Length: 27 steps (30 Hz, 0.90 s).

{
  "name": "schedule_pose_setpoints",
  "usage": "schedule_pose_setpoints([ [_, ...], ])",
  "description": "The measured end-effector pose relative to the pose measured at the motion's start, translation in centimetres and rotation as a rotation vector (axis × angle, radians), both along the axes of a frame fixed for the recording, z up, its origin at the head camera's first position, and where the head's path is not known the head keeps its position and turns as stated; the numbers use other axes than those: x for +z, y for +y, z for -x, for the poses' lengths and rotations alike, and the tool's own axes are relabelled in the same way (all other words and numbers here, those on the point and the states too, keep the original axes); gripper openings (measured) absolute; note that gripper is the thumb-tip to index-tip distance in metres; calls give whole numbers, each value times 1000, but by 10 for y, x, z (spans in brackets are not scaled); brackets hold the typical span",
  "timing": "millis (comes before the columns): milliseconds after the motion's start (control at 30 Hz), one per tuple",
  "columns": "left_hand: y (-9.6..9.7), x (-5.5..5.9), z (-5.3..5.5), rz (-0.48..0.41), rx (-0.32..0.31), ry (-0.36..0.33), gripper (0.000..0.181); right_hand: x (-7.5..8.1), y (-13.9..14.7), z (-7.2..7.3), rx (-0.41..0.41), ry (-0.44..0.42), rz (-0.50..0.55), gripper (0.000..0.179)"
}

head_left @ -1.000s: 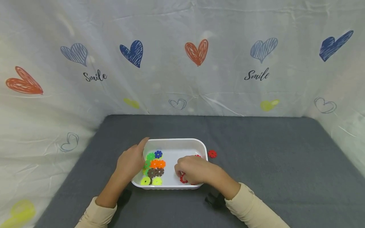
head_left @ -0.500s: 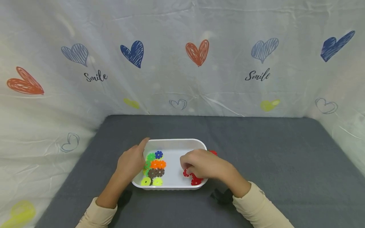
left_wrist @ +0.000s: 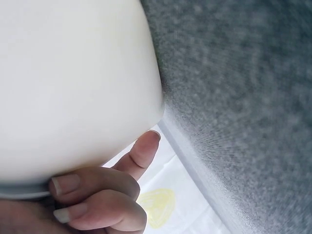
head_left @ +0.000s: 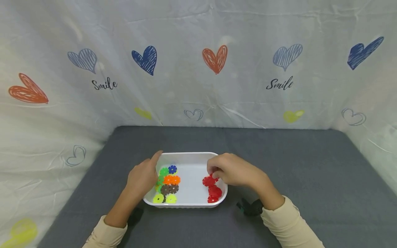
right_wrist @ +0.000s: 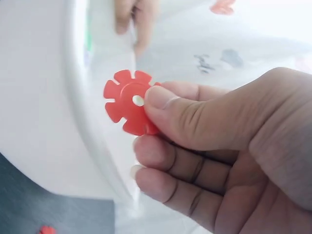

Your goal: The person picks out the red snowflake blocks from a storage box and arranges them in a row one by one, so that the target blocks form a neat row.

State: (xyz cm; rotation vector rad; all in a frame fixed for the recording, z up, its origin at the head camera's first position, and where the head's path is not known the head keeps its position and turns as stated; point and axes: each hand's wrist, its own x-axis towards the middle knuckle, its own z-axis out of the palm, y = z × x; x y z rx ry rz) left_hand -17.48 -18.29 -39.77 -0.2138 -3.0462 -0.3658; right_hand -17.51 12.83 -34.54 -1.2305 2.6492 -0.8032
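A white plastic tray [head_left: 190,205] stands on the table. My left hand [head_left: 142,177] grips its left rim, with several fingers curled against the outer wall [left_wrist: 83,83] in the left wrist view. Over the tray's right end, my right hand [head_left: 234,170] pinches a red notched disc [right_wrist: 124,105] between thumb and fingers. Below that hand lies a pile of red discs [head_left: 214,191]. At the tray's left side are green discs [head_left: 163,171], a blue disc [head_left: 172,169], orange discs [head_left: 171,179], brown discs [head_left: 169,189] and yellow discs [head_left: 171,198].
Another red disc [right_wrist: 47,229] lies on the grey tablecloth [head_left: 297,172] outside the tray, visible in the right wrist view. Behind the table hangs a pale curtain [head_left: 248,51] printed with hearts. A dark device [head_left: 252,207] sits under the right wrist.
My right hand has moved right and slightly away from me, from the tray's inner right part to its right end, uncovering the red discs. The left hand keeps its hold on the tray.
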Motion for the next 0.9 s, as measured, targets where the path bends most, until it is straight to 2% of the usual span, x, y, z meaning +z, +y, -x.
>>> schedule_pose_setpoints([
  [200,0,1,0,7,2,-1,61,9,19,5,-55,-25,21,24],
  [500,1,0,-1,8,6,6,61,14,37,9,-109,-50,-2,24],
  [900,2,2,-2,22,11,-11,64,8,59,19,-169,-63,-26,25],
])
